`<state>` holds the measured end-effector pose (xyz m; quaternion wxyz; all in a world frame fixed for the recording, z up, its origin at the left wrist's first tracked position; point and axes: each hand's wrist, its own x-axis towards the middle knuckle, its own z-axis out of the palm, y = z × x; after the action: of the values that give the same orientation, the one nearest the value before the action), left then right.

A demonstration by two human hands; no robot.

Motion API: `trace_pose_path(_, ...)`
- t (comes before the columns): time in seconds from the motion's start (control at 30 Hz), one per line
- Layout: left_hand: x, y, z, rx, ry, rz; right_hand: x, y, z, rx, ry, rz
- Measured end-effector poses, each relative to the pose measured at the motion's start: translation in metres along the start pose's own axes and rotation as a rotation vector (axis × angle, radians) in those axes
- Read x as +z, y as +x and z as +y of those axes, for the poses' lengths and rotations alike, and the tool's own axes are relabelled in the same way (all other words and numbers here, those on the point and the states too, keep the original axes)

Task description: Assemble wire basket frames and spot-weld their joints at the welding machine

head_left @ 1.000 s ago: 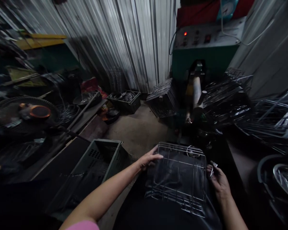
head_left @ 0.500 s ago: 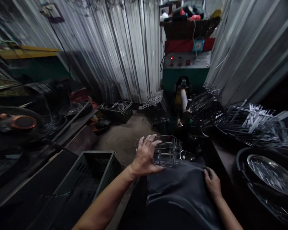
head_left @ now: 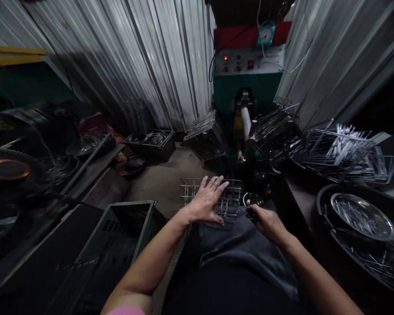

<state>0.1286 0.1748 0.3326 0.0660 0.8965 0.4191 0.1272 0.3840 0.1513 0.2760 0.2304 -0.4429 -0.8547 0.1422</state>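
A small wire rack [head_left: 231,205] of crossed metal rods rests at the front edge of the dark apron [head_left: 230,245] over my lap. My left hand [head_left: 205,203] spans it, fingers curved over its upper rods and thumb along the lower edge. Just right of the rack is my right hand [head_left: 265,221], fingers closed in a pinch. What they hold, if anything, is too dark to make out. Behind the right hand a shiny round metal dish [head_left: 251,199] shows in part.
A green machine [head_left: 246,81] with a lit red lamp stands ahead, wire racks [head_left: 206,135] stacked beside it. To the left is a plastic crate [head_left: 146,218]. On the right, a black tub [head_left: 321,214] bears a metal bowl [head_left: 385,232] of short rods, near a heap of wire parts [head_left: 341,153].
My left hand has shifted onto the wire rack. My right hand has left the apron's right side and come up and inward beside the rack, fingers closed. The view has tilted down slightly.
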Motion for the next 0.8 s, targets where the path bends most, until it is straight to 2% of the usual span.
trace_pose_path(0.13,-0.005,-0.004,-0.003,0.110,-0.044,-0.059,0.002,0.017,-0.014,0.053,0.009,0.027)
trace_pose_path(0.37,0.000,-0.007,0.000,0.069,-0.019,0.036,0.031,0.017,-0.040,0.270,0.454,0.412)
trace_pose_path(0.47,0.005,-0.005,0.004,0.048,0.004,0.085,0.042,0.019,-0.048,0.368,0.634,0.502)
trace_pose_path(0.53,0.007,-0.003,0.006,0.051,0.025,0.097,0.043,0.021,-0.051,0.399,0.749,0.484)
trace_pose_path(0.63,0.005,-0.002,0.004,0.023,0.065,0.098,0.033,0.021,-0.049,0.354,0.827,0.337)
trace_pose_path(0.8,-0.007,0.003,-0.004,-0.021,0.099,0.091,-0.001,0.026,-0.039,0.074,0.739,0.034)
